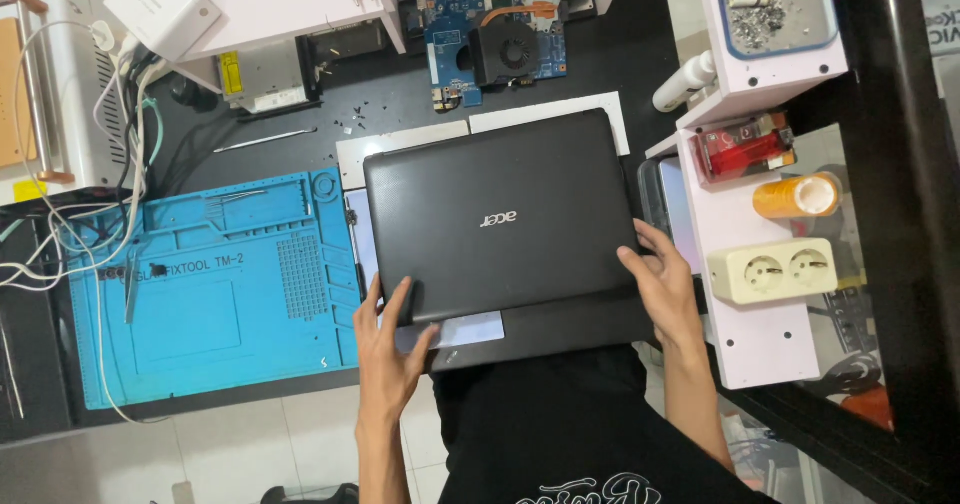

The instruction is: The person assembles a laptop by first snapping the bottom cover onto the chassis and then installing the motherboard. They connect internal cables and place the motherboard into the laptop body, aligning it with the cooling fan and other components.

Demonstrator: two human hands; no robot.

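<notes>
The dark counter (620, 64) fills most of the view, and on its left part lies a blue repair mat (210, 294) with moulded compartments. Near the middle, partly over white sheets, sits a closed black laptop (500, 214), lid up, tilted slightly so its right side sits higher in the view; its near edge rests on a second dark panel (560, 329) just beneath it. To the right stands a pale pink shelf unit (760, 334) carrying a cream double socket (772, 270), an orange roll (797, 196) and a red lighter (745, 149). Beyond the laptop lies a bare blue circuit board with a fan (505, 24).

The left hand (388, 349) reaches up from below with the forearm nearly vertical, palm down, its fingers (392, 302) spread and lying over the laptop's near-left corner, thumb angled toward the panel. The right hand (665, 289) comes in from the lower right, wrist bent, its fingers curled around the laptop's near-right edge with the thumb on the lid. Both hands touch the laptop at opposite near corners.
</notes>
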